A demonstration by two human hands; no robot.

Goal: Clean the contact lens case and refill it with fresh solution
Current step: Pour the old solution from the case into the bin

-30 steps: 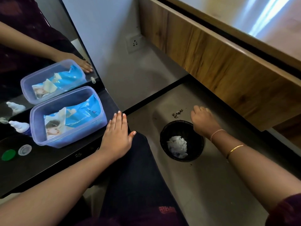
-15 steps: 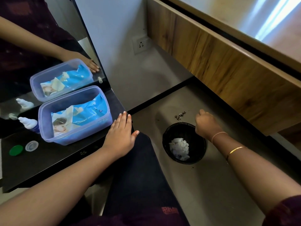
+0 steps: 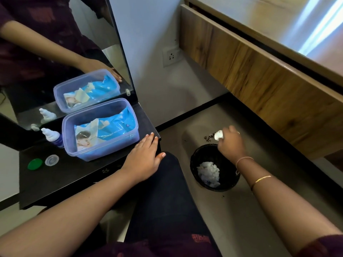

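Note:
A green cap (image 3: 34, 163) and a clear cap (image 3: 52, 160) of the lens case lie side by side on the black table (image 3: 78, 179), at its left. Behind them stands a solution bottle (image 3: 52, 137) with a white nozzle. My left hand (image 3: 143, 157) rests flat on the table's right front corner, fingers together, holding nothing. My right hand (image 3: 232, 143) hovers over the far rim of a black bin (image 3: 230, 182) on the floor and pinches a small white object (image 3: 218, 135), perhaps part of the lens case. Crumpled white tissue (image 3: 208, 173) lies inside the bin.
A clear plastic box (image 3: 89, 156) holding a blue wet-wipes pack (image 3: 105, 128) stands on the table in front of a mirror (image 3: 55, 52). A wooden cabinet front (image 3: 259, 80) runs along the right. Dark debris (image 3: 208, 137) lies on the floor beyond the bin. My dark-clothed leg (image 3: 163, 201) is below.
My right hand has closed and turned above the bin, and a small white object now shows at its fingertips. The view has shifted left. My left hand has stayed on the table.

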